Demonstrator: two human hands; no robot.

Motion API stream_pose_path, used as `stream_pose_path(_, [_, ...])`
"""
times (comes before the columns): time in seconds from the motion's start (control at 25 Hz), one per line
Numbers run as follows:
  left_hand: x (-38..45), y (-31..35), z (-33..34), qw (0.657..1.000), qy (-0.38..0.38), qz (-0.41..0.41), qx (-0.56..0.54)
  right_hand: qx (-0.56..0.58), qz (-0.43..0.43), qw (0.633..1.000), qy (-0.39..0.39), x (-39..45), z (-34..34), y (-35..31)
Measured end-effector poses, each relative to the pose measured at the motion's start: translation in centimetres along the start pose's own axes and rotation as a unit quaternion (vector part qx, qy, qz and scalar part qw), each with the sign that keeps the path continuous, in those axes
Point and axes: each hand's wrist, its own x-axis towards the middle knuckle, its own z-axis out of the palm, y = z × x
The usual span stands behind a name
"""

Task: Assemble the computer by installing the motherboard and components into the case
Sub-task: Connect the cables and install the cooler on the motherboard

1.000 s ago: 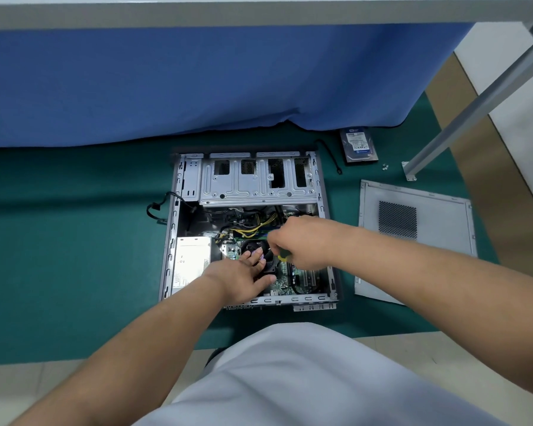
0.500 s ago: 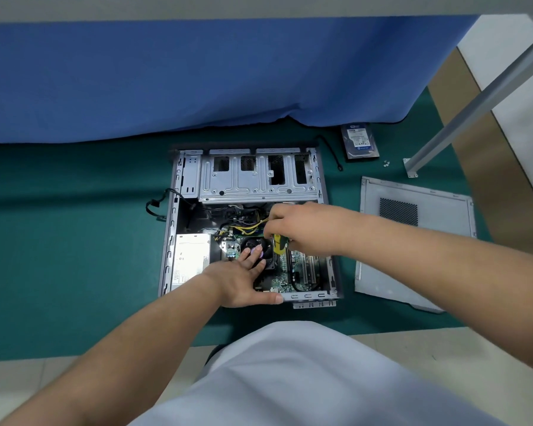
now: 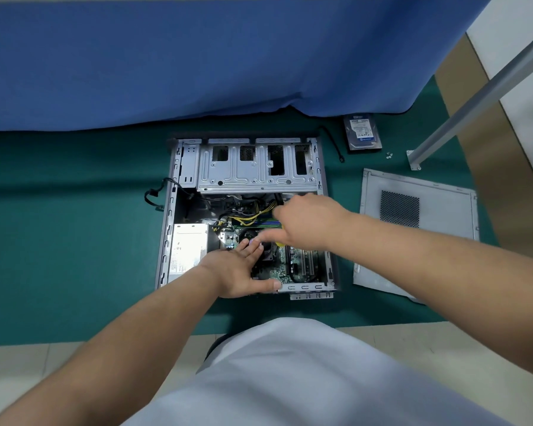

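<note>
Both forearms are bare all the way up, no sleeves showing anywhere in the shot, and no gloves, watch or rings on the left hand (image 3: pixel 240 272) or right hand (image 3: pixel 308 221). At the bottom there's a plain pale grey-white garment (image 3: pixel 290 373), smooth, no print.

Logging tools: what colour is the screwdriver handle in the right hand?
Yellow handle, partly hidden under the right hand; head view.

Case (image 3: pixel 166 241) open on mat (image 3: pixel 59 241); side panel (image 3: pixel 443 195) right; hard drive (image 3: pixel 362 132) behind, probably loose.
</note>
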Motion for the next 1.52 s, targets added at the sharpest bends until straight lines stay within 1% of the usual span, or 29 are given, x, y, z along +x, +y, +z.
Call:
stream_pose_path(0.08, [0.0,0.1,-0.1,1.0,-0.001,0.003,0.002,-0.023,-0.114,0.993,-0.027,-0.1,-0.8,0.8])
stream_pose_path(0.12, [0.0,0.1,-0.2,1.0,-0.003,0.004,0.0,-0.032,-0.148,0.988,-0.037,-0.1,-1.1,1.0])
stream_pose_path(0.2, [-0.1,0.1,-0.3,1.0,-0.006,0.004,-0.002,-0.053,-0.167,0.983,-0.049,-0.1,-1.2,1.3])
stream_pose_path(0.28, [-0.1,0.2,-0.3,1.0,-0.007,0.004,0.007,-0.058,-0.145,0.987,-0.026,-0.1,-0.8,1.0])
stream_pose_path(0.32, [-0.2,0.2,-0.3,1.0,-0.008,0.002,0.013,-0.036,-0.119,0.992,-0.005,-0.2,-0.5,0.7])
stream_pose_path(0.4, [-0.1,0.1,-0.3,1.0,-0.01,-0.001,0.022,0.028,-0.027,0.999,0.027,-0.1,0.0,0.2])
stream_pose_path(0.44, [0.0,0.1,-0.3,1.0,-0.013,-0.002,0.023,0.039,0.023,0.998,0.035,0.0,0.3,-0.1])
stream_pose_path(0.52, [0.2,0.1,-0.2,1.0,-0.016,-0.005,0.023,0.015,0.092,0.994,0.057,0.7,0.9,-0.6])
stream_pose_path(0.6, [0.3,0.1,-0.1,1.0,-0.017,-0.009,0.021,0.01,0.101,0.993,0.064,0.9,1.1,-0.9])
stream_pose_path(0.64, [0.3,0.1,-0.1,1.0,-0.017,-0.01,0.02,0.015,0.086,0.995,0.054,0.7,1.1,-0.9])
stream_pose_path(0.68, [0.4,0.1,-0.1,1.0,-0.018,-0.011,0.021,0.021,0.052,0.998,0.04,0.4,1.0,-0.8])
stream_pose_path(0.8, [0.4,0.0,0.0,1.0,-0.014,-0.009,0.011,0.017,-0.095,0.995,0.002,-0.6,0.3,-0.1])
stream_pose_path(0.84, [0.4,-0.1,0.0,1.0,-0.012,-0.008,0.008,0.024,-0.118,0.993,-0.01,-0.7,0.0,0.2])
stream_pose_path(0.88, [0.5,-0.1,0.1,1.0,-0.008,-0.006,0.006,0.034,-0.118,0.992,-0.016,-0.9,-0.2,0.3])
stream_pose_path(0.96, [0.5,-0.1,0.1,1.0,-0.005,-0.002,0.006,0.071,-0.055,0.996,-0.013,-1.0,-0.2,0.4])
stream_pose_path(1.04, [0.4,0.0,0.0,1.0,-0.008,0.0,0.008,0.118,0.057,0.991,0.023,-1.3,0.4,0.1])
stream_pose_path(1.08, [0.4,0.0,0.0,1.0,-0.01,0.001,0.008,0.115,0.114,0.986,0.034,-1.5,0.9,-0.2])
stream_pose_path(1.16, [0.3,0.0,-0.1,1.0,-0.01,0.0,0.016,0.087,0.197,0.976,0.04,-1.7,1.8,-1.4])
stream_pose_path(1.24, [0.1,0.2,-0.4,1.0,-0.013,-0.001,0.017,0.057,0.218,0.972,0.059,-1.4,2.0,-2.8])
stream_pose_path(1.32, [-0.2,0.3,-0.4,1.0,-0.012,-0.002,0.026,0.05,0.196,0.977,0.063,-1.1,1.6,-3.1])
stream_pose_path(1.36, [-0.3,0.3,-0.5,0.999,-0.011,-0.001,0.03,0.06,0.161,0.984,0.052,-1.1,1.1,-2.8])
stream_pose_path(1.44, [-0.2,0.3,-0.6,1.0,-0.011,0.0,0.025,0.071,0.062,0.995,0.03,-1.0,0.5,-1.8])
stream_pose_path(1.48, [-0.3,0.3,-0.6,1.0,-0.01,0.001,0.026,0.058,0.014,0.998,0.022,-1.2,0.1,-1.3])
stream_pose_path(1.52, [-0.2,0.3,-0.5,1.0,-0.009,0.002,0.027,0.041,-0.016,0.999,0.017,-1.4,-0.2,-1.0])
